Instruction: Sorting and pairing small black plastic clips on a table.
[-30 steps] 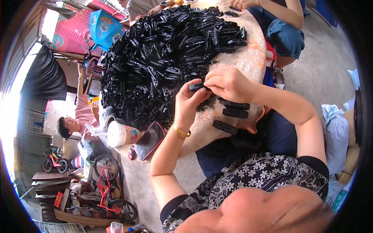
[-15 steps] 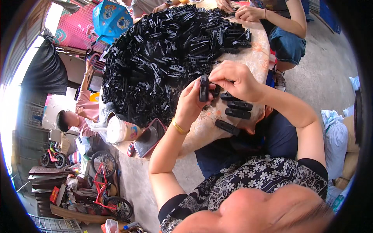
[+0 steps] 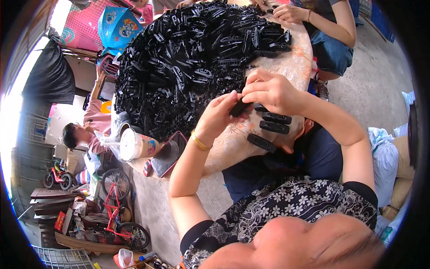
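My left hand [image 3: 218,115] is closed round a small oblong black plastic part [image 3: 239,109], held above the near edge of the table. The fingertips of my right hand [image 3: 272,93] are pinched together at the far end of that part. Whatever else sits between those fingertips is too small to make out. Just right of the held part, several similar black plastic pieces [image 3: 274,127] lie on the cloth, and another piece [image 3: 261,143] rests nearer to me. Beyond my hands spreads a big heap of black plastic parts [image 3: 179,58], with smaller bits on its near side.
A patterned cloth covers the round table [image 3: 291,67]. At its left edge stand a lidded drink cup [image 3: 134,145] and a phone [image 3: 169,154]. Co-workers' hands [image 3: 289,13] are at the far side. Another person [image 3: 87,134] is at the left, near a red bicycle [image 3: 118,201].
The black part has tipped from upright to slanting in my left hand. My right hand has come in closer, its fingertips now against the part. The view has shifted slightly.
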Action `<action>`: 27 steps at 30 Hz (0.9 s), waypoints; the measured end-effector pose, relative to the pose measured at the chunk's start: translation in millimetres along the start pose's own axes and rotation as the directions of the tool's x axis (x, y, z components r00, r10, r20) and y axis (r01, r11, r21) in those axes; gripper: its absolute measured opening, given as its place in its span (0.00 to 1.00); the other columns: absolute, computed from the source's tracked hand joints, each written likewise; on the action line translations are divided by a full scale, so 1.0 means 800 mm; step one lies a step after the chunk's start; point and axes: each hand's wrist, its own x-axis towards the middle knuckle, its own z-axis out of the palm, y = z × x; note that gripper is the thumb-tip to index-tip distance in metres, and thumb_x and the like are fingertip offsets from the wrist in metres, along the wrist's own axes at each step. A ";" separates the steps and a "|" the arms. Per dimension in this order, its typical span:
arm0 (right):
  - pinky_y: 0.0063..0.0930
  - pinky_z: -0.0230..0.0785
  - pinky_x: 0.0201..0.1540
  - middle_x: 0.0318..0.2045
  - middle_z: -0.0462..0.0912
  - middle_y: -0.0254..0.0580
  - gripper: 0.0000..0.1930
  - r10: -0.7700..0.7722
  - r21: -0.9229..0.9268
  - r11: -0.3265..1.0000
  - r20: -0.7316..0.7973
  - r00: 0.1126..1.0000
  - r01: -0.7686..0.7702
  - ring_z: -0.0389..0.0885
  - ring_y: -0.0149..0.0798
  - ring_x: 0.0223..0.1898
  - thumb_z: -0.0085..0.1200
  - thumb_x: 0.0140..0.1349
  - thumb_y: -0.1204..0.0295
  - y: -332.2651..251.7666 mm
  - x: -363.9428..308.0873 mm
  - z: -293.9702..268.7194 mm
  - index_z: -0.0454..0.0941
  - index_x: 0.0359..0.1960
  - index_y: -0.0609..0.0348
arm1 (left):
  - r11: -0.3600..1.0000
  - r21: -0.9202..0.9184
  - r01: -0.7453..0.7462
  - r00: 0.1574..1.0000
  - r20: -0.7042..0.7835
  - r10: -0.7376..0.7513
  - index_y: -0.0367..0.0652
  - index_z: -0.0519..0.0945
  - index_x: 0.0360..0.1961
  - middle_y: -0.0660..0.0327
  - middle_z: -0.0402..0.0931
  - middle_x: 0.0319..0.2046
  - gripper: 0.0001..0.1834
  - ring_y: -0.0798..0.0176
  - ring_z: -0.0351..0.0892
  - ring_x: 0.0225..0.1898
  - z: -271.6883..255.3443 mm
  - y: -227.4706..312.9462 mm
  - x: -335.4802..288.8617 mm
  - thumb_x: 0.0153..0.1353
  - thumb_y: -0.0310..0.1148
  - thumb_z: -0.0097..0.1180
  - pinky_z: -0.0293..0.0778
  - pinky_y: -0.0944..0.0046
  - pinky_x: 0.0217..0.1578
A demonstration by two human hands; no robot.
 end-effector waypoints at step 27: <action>0.26 0.70 0.32 0.24 0.80 0.43 0.13 0.670 -0.177 0.709 0.470 0.574 -0.683 0.78 0.36 0.25 0.59 0.52 0.64 0.106 -0.036 -0.051 0.81 0.27 0.64 | -0.506 0.862 0.032 0.855 0.238 0.461 0.47 0.79 0.43 0.55 0.71 0.46 0.21 0.50 0.68 0.49 -0.129 0.070 0.072 0.45 0.19 0.50 0.70 0.61 0.50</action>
